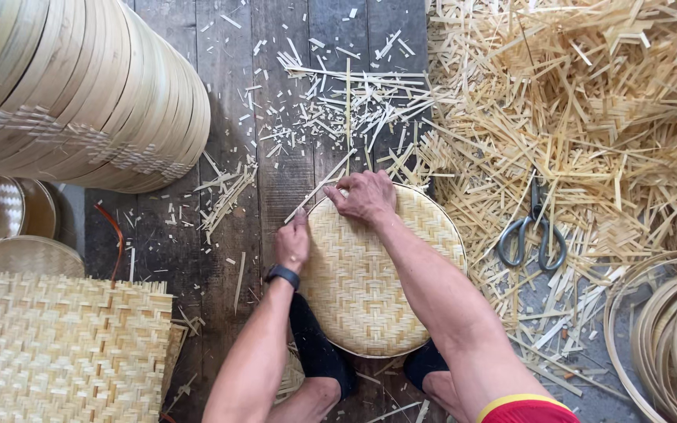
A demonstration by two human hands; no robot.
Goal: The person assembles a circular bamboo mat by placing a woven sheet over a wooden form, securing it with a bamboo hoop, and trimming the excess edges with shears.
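Round woven bamboo tray (370, 290) lies flat on dark wooden planks (276, 172), centre frame, directly in front of the person. Near edge sits between or over two dark-shod feet (319, 352). Pale straw colour, herringbone-type weave, rim circular, far edge partly covered by the hands.

Left hand (292, 244) at the tray's upper-left rim, fingers curled shut around a thin bamboo strip (319, 188) that runs diagonally up and away from the rim. Black watch (282, 275) on that wrist.

Right hand (364, 196) rests on the far rim, fingers bent down and pressing on the weave edge, touching the base of the same strip. Whether it actually pinches anything, can't tell. Right forearm crosses the tray diagonally and hides a band of the weave.

Surroundings:
- Scissors (533, 235), grey handles, just right of the tray, lying on offcuts, untouched.
- Large heap of bamboo offcuts (581, 102) fills the upper right, spills up to the tray's right rim.
- Loose slivers (346, 102) scattered on planks beyond the hands.
- Coiled bamboo hoops (671, 337) at lower right, well apart.
- Stack of finished rims/trays (80, 94) on its side, upper left.
- Square woven mats (64, 352) stacked lower left, more round trays (25, 254) behind them.
- Thin reddish curved strip (117, 239) beside the mats.
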